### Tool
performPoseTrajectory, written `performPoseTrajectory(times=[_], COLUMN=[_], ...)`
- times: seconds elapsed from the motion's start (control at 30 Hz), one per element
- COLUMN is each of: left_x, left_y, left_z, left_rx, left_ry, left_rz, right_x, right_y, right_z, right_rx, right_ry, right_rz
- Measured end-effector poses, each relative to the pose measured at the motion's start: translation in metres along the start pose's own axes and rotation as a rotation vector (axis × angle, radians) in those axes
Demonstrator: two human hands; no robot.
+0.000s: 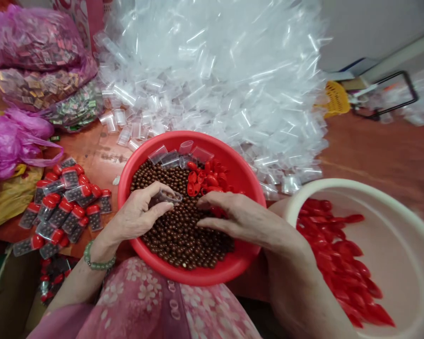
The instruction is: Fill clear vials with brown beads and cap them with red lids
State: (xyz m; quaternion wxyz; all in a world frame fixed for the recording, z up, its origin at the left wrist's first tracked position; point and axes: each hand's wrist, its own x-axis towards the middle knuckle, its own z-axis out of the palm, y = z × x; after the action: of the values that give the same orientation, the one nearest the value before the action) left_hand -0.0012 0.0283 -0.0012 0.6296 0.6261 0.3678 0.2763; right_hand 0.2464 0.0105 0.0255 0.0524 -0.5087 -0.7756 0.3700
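Between the thumb and fingers of my left hand (141, 212) is a small clear plastic container (171, 197), its open end facing right. My right hand (233, 214) hovers over the basin with thumb and fingers apart, and I see nothing between them. Both hands are over a red basin (198, 278) on my lap side of the table. Brown chocolate-like balls (194, 240) fill much of it. Red plastic caps (212, 176) lie in its right half, partly behind my right hand. Several empty clear containers (171, 159) rest against the basin's far wall.
A large heap of clear containers (212, 94) covers the table behind the basin. Filled, red-capped containers (69, 207) are piled at left, near pink plastic bags (38, 37). A cream tub (403, 263) with red caps (339, 254) stands at right. A yellow basket (335, 99) sits farther back.
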Motion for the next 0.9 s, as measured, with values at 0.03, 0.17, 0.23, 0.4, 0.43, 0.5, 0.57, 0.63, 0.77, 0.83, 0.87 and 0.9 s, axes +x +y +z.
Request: performPoseTrajectory(times=[0.03, 0.17, 0.23, 0.4, 0.43, 0.5, 0.57, 0.63, 0.77, 0.83, 0.87, 0.9], left_x=[0.0, 0.001, 0.002, 0.003, 0.003, 0.003, 0.003, 0.003, 0.003, 0.003, 0.003, 0.003], left_y=[-0.001, -0.004, -0.005, -0.002, -0.002, -0.001, -0.001, -0.002, -0.002, -0.003, -0.003, -0.003], left_z=[0.0, 0.002, 0.002, 0.003, 0.003, 0.003, 0.003, 0.003, 0.004, 0.005, 0.005, 0.005], left_rx=[-0.042, -0.106, -0.111, -0.108, -0.108, -0.104, -0.1, -0.106, -0.166, -0.233, -0.271, -0.31], left_ry=[0.002, 0.017, 0.026, 0.037, 0.038, 0.04, 0.041, 0.041, 0.047, 0.032, 0.017, -0.002], left_rz=[0.0, -0.005, -0.004, -0.015, -0.015, -0.014, -0.02, -0.031, -0.054, -0.091, -0.122, -0.157], right_x=[0.002, 0.022, 0.033, 0.048, 0.049, 0.05, 0.05, 0.049, 0.043, 0.039, 0.037, 0.036], right_y=[0.005, 0.017, 0.019, 0.02, 0.02, 0.022, 0.025, 0.027, 0.021, 0.013, 0.008, 0.003], right_z=[-0.001, -0.004, 0.0, 0.013, 0.016, 0.019, 0.021, 0.021, 0.02, 0.021, 0.023, 0.024], right_rx=[-0.063, -0.294, -0.426, -0.673, -0.671, -0.617, -0.508, -0.344, 0.153, 0.376, 0.458, 0.517], right_ry=[0.055, 0.174, 0.156, 0.057, 0.04, 0.026, 0.052, 0.129, 0.344, 0.499, 0.593, 0.686], right_rz=[0.038, 0.131, 0.121, 0.046, 0.028, -0.01, -0.035, -0.064, -0.149, -0.115, -0.094, -0.086])
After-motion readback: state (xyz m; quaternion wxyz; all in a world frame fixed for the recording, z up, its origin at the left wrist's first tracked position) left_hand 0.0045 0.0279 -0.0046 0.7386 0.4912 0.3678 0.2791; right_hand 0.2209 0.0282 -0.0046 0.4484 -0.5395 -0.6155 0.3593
